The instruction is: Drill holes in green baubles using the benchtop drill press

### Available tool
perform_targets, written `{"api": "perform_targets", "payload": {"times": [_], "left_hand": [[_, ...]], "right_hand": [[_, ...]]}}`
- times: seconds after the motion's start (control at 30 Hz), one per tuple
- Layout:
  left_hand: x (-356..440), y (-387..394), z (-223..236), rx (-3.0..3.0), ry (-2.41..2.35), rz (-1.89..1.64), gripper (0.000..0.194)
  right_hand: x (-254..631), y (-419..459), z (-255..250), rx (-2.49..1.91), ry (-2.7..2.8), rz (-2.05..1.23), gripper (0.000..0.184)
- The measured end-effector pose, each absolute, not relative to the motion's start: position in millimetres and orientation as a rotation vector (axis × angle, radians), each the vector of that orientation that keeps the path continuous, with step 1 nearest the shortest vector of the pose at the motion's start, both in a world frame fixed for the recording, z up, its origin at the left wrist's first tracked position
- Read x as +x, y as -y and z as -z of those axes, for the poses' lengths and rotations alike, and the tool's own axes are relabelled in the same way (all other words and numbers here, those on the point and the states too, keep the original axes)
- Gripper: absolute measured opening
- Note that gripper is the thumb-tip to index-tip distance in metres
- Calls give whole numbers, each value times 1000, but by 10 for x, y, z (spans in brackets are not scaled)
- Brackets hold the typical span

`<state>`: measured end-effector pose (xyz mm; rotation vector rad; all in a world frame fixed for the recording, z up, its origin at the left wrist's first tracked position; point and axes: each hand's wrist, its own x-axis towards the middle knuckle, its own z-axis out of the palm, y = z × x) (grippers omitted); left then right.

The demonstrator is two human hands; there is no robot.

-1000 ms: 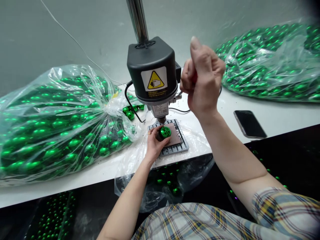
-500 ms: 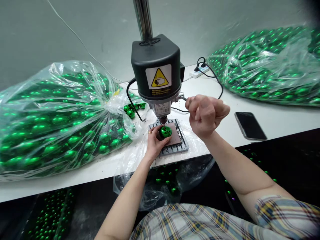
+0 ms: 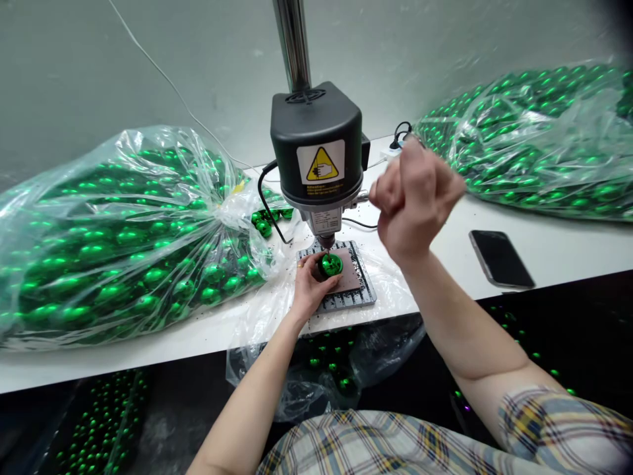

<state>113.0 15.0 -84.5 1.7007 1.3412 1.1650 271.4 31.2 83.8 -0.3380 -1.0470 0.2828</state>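
Observation:
A small black bench drill [image 3: 319, 158] stands on the white table [image 3: 544, 244], its bit pointing down at a shiny green ball [image 3: 330, 264]. My left hand [image 3: 307, 288] is closed round that ball and holds it on the brown pad of the drill's base plate [image 3: 352, 290]. My right hand [image 3: 414, 198] is a fist closed on the drill's feed lever to the right of the drill head; the lever itself is mostly hidden by my fingers.
A big clear bag of green balls [image 3: 119, 237] lies left of the drill, another such bag [image 3: 534, 145] at the back right. A black phone [image 3: 500, 257] lies right of the drill. A power strip [image 3: 395, 148] sits behind. An open bag [image 3: 326, 369] hangs below the table edge.
My right hand swung the lever down from high beside the drill head, then rose a little again. The drill head has shifted with it. My left hand kept holding the ball in place.

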Motion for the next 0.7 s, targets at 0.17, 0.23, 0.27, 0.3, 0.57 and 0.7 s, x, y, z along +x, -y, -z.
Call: {"api": "perform_targets", "payload": {"times": [0.17,0.23,0.27,0.3,0.57,0.7], "left_hand": [[1083,279,656,1840,-1442,-1115,50],[983,586,588,2026,-1372,-885,50],[914,724,563,2124,-1308,-741,54],[835,831,543,2203,-1241,-617,60],[330,-294,309,2252,-1709,-892,27],[352,-1251,229,2186,-2126,-415,41]], "right_hand": [[2747,-540,-1293,-598,1047,-591,57],[2771,-571,-1300,-568,1035,-618,54],[2778,-571,-1286,-544,1037,-620,52],[2780,-563,-1270,-526,1042,-621,52],[2721,-474,-1276,-540,1012,-613,60],[2720,-479,-1263,-510,1018,-609,55]]}}
